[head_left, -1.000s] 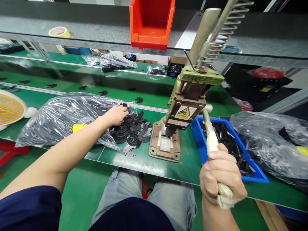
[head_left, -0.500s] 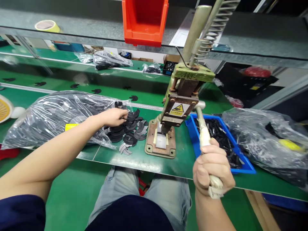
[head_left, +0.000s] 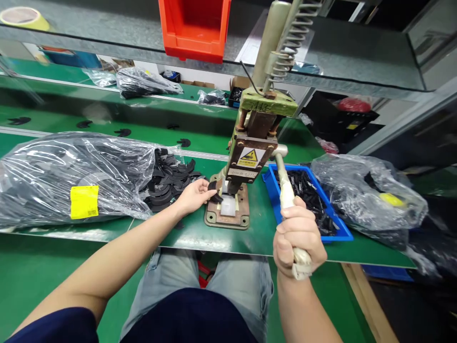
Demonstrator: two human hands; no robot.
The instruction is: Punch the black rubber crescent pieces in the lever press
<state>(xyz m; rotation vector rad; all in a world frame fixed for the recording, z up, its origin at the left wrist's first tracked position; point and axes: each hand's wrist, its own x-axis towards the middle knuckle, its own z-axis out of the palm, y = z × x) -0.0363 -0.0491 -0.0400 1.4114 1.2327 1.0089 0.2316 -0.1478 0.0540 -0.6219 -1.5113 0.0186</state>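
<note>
Left hand [head_left: 194, 196] with black part [head_left: 213, 186] at press [head_left: 246, 162]; right hand [head_left: 298, 238] around lever [head_left: 285, 190].

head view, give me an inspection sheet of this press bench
surface: green bench top, front strip bare.
job's things: hand press on its base plate; black part held at the die; loose black parts pile.
clutter: clear bag of parts with yellow label; blue tray; second bag; red bin; tape roll.
grippers: left hand pinches the part; right hand closed on lever handle.
cables: nothing seen.
surroundings: conveyor carrying parts behind.
</note>
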